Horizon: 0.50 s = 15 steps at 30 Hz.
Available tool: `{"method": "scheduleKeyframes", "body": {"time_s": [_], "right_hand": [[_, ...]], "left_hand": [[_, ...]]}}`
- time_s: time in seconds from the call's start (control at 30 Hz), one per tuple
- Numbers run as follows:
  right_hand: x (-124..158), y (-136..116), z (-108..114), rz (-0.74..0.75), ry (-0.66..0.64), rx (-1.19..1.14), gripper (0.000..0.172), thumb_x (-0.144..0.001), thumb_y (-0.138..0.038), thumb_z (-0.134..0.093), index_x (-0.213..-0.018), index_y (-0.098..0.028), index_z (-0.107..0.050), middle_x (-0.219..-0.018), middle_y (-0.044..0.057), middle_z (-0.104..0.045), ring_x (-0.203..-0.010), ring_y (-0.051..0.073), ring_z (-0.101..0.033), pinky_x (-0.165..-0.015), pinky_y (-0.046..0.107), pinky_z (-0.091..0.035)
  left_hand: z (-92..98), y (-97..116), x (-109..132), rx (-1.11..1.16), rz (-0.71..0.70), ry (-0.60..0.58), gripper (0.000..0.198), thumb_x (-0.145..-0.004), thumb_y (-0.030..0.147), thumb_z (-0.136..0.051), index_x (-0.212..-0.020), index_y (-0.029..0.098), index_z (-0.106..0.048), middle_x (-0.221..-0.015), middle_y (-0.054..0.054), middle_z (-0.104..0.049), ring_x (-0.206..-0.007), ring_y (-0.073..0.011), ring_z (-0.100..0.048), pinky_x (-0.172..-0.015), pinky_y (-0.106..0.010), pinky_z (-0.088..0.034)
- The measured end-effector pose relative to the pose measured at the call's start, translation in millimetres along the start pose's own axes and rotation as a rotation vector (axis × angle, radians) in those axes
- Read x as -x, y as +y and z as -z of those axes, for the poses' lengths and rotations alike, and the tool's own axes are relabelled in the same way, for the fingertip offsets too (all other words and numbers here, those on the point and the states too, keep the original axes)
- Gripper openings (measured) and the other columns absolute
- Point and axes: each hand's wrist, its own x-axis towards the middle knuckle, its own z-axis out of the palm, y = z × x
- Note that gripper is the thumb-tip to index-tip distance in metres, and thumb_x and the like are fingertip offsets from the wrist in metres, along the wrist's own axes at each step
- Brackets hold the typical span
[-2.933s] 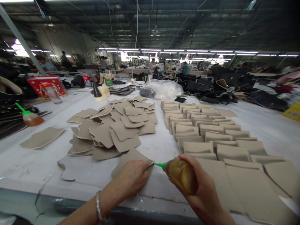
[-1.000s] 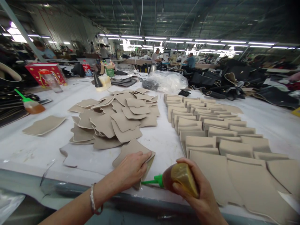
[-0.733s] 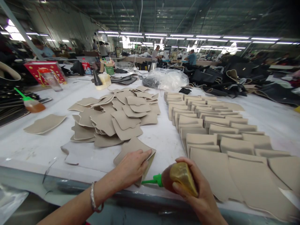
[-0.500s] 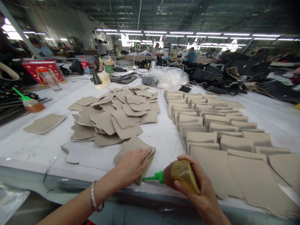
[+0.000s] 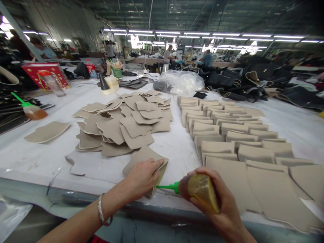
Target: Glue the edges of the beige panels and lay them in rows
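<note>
My left hand (image 5: 143, 177) presses on a beige leather-like piece (image 5: 141, 155) near the table's front edge, its fingers close together and the index finger along the right corner. The piece's near-right edge shows a yellowish strip beside my fingers. Wrapped round a squeeze bottle (image 5: 198, 192) of amber liquid is my right hand (image 5: 224, 202). The bottle lies tilted, and its green nozzle (image 5: 168, 186) points left, with the tip at the strip. Just beyond my left hand is a loose heap of similar beige pieces (image 5: 113, 130). My left thumb is hidden.
Rows of overlapping folded beige pieces (image 5: 217, 148) fill the right side of the white-covered table (image 5: 22, 162). A single piece (image 5: 48, 131) and another green-tipped bottle (image 5: 34, 111) lie at left. Farther back are a clear plastic bag (image 5: 179, 82) and black bags (image 5: 227, 81).
The bottle in my right hand has moved slightly right and away from me, its nozzle tip shifting up along the piece's edge. My left hand stays nearly still.
</note>
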Motion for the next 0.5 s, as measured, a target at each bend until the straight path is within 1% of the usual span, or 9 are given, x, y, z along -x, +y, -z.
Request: {"method": "scheduleKeyframes", "body": {"time_s": [0.07, 0.17, 0.2, 0.33, 0.37, 0.5], "right_hand": [[-0.4, 1.3, 0.8, -0.006, 0.018, 0.016, 0.046, -0.082, -0.033, -0.072, -0.121, -0.028, -0.047, -0.109, 0.002, -0.056, -0.096, 0.019, -0.057, -0.082, 0.02, -0.046], [-3.4, 3.2, 1.9, -0.007, 0.086, 0.066, 0.045, -0.081, -0.033, -0.072, -0.119, -0.027, -0.049, -0.109, 0.002, -0.056, -0.098, 0.018, -0.056, -0.084, 0.02, -0.044], [-4.0, 3.3, 1.7, -0.001, 0.086, 0.064, 0.045, -0.081, -0.033, -0.072, -0.119, -0.027, -0.049, -0.11, 0.002, -0.055, -0.098, 0.018, -0.056, -0.084, 0.02, -0.044], [-3.8, 1.6, -1.1, 0.002, -0.001, -0.034, 0.048, -0.081, -0.033, -0.072, -0.121, -0.028, -0.046, -0.111, 0.002, -0.056, -0.098, 0.018, -0.057, -0.084, 0.02, -0.046], [-4.2, 1.4, -1.4, -0.003, 0.003, -0.036, 0.047, -0.081, -0.034, -0.072, -0.121, -0.028, -0.046, -0.11, 0.002, -0.056, -0.097, 0.018, -0.058, -0.083, 0.02, -0.046], [-7.6, 2.4, -2.1, -0.028, 0.16, 0.075, 0.042, -0.081, -0.035, -0.072, -0.117, -0.026, -0.051, -0.108, 0.002, -0.056, -0.096, 0.019, -0.056, -0.083, 0.022, -0.045]], "left_hand": [[-0.4, -0.5, -0.2, -0.005, 0.005, -0.001, 0.044, -0.092, 0.023, -0.032, -0.132, 0.022, -0.048, -0.097, -0.007, -0.064, -0.09, -0.0233, -0.061, -0.08, -0.033, -0.044], [-0.8, -1.0, -0.6, -0.001, 0.006, 0.0, 0.043, -0.091, 0.023, -0.032, -0.131, 0.021, -0.049, -0.098, -0.007, -0.064, -0.09, -0.0231, -0.061, -0.08, -0.033, -0.044], [-0.8, -1.0, -0.7, 0.004, 0.004, 0.0, 0.043, -0.091, 0.023, -0.032, -0.131, 0.021, -0.05, -0.099, -0.008, -0.064, -0.09, -0.0231, -0.061, -0.08, -0.033, -0.044], [-0.2, -0.2, -0.7, 0.01, 0.004, -0.002, 0.044, -0.091, 0.021, -0.032, -0.131, 0.022, -0.05, -0.096, -0.007, -0.064, -0.089, -0.0233, -0.061, -0.079, -0.033, -0.044], [0.2, 0.2, -0.6, 0.007, 0.005, -0.001, 0.044, -0.091, 0.021, -0.032, -0.131, 0.022, -0.05, -0.095, -0.007, -0.064, -0.088, -0.0234, -0.061, -0.079, -0.033, -0.044], [1.5, 1.7, 0.0, 0.0, 0.013, -0.001, 0.043, -0.092, 0.022, -0.031, -0.13, 0.021, -0.05, -0.096, -0.007, -0.064, -0.088, -0.0229, -0.061, -0.078, -0.033, -0.044]]}}
